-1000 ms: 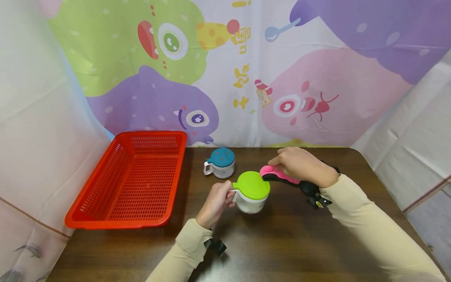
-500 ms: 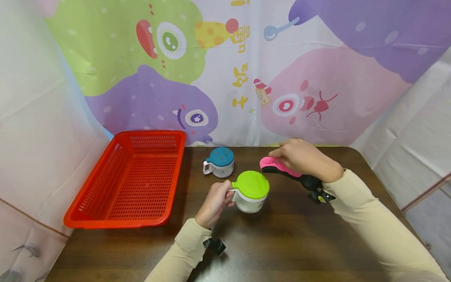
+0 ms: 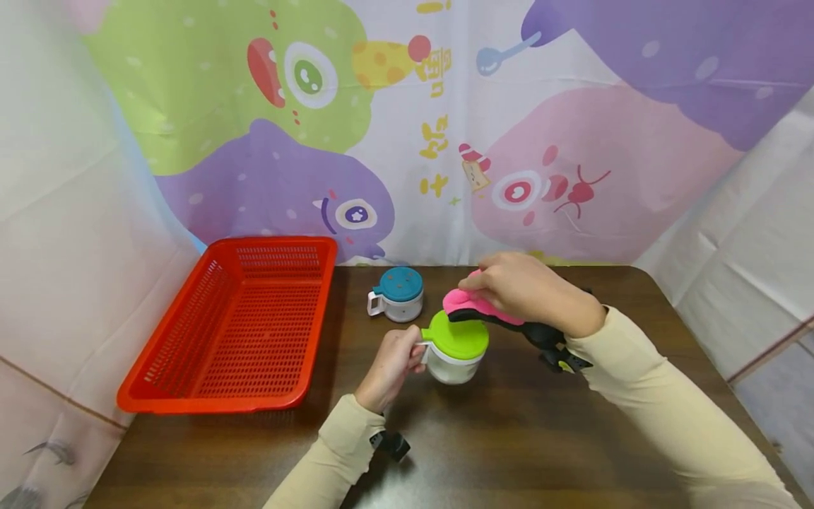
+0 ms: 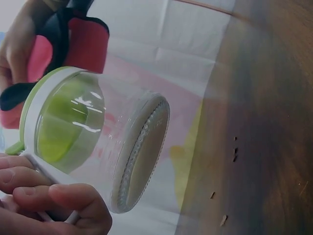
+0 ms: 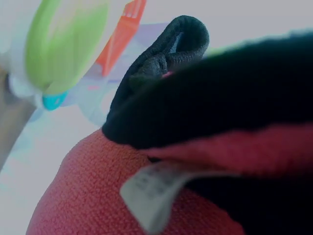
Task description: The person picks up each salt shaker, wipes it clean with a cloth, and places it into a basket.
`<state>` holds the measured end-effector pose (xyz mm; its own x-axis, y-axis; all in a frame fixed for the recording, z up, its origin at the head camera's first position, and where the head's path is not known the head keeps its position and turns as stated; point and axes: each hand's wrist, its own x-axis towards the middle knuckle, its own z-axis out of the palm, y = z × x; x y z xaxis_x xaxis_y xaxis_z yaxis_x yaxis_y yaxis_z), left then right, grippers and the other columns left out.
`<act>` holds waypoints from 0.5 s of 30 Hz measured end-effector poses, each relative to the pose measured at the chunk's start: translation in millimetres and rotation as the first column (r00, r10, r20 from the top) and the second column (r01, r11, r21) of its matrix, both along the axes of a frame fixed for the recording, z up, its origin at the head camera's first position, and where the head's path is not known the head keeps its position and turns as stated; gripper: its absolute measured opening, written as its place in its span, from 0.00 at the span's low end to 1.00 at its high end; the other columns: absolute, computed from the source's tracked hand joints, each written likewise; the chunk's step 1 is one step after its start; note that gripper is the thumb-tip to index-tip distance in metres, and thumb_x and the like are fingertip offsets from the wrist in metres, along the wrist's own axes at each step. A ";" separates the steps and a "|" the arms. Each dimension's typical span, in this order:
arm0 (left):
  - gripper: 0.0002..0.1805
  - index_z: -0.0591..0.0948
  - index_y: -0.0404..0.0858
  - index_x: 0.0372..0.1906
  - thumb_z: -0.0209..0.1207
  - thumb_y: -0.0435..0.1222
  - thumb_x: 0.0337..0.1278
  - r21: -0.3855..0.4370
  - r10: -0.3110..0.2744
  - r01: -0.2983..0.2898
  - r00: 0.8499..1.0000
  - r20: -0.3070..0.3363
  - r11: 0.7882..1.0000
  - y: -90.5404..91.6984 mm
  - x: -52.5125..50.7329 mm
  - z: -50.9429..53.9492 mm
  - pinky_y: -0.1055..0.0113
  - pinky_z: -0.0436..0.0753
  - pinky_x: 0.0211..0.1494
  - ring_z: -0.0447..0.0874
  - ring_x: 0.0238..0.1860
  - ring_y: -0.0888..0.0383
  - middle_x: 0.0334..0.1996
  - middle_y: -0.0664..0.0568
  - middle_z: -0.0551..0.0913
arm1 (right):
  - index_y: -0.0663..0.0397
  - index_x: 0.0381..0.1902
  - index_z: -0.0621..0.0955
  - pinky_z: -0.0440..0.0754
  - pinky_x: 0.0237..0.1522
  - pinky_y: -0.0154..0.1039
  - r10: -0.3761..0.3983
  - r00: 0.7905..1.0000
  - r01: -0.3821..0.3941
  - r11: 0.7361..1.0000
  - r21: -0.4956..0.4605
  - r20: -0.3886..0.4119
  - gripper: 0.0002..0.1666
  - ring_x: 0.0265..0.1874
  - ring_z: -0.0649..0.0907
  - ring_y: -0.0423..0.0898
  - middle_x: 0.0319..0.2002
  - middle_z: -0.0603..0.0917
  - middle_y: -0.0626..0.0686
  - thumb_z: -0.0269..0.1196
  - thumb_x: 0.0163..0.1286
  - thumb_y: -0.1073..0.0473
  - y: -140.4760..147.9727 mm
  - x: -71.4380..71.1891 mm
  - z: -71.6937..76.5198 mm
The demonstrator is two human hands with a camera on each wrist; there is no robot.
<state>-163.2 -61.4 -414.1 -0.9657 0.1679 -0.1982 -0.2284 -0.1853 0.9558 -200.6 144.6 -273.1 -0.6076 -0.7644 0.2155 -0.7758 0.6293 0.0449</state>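
My left hand (image 3: 388,364) grips the white handle of a clear seasoning jar (image 3: 451,370) with a bright green lid (image 3: 463,343). In the left wrist view the jar (image 4: 115,129) is tilted, its ridged base apart from the table. From above, my right hand (image 3: 531,290) holds a pink cloth (image 3: 459,300) with black edging, bunched under the fingers. The cloth overlaps the far edge of the lid; in the left wrist view its black edge lies against the lid. A white tag (image 5: 154,196) hangs from the cloth in the right wrist view.
A second jar with a blue lid (image 3: 402,284) and white handle stands behind the green-lidded one. To the left sits a red plastic basket (image 3: 311,339). Small dark specks (image 4: 223,220) lie on the brown wooden table (image 3: 540,438). A cartoon-printed curtain (image 3: 432,226) borders the back.
My right hand lifted the cloth slightly off the lid's right edge, then brought it left and over the far part of the lid. The left hand and jar stay nearly still.
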 end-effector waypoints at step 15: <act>0.19 0.61 0.43 0.10 0.44 0.31 0.55 0.008 0.015 -0.015 0.999 -0.030 1.000 7.2 4.1 4.5 0.67 0.63 0.27 0.54 0.15 0.63 0.10 0.59 0.57 | 0.43 0.36 0.87 0.76 0.30 0.36 0.094 0.996 -0.091 0.964 0.252 0.000 0.06 0.28 0.78 0.46 0.25 0.81 0.50 0.69 0.59 0.57 -35.7 12.1 -12.7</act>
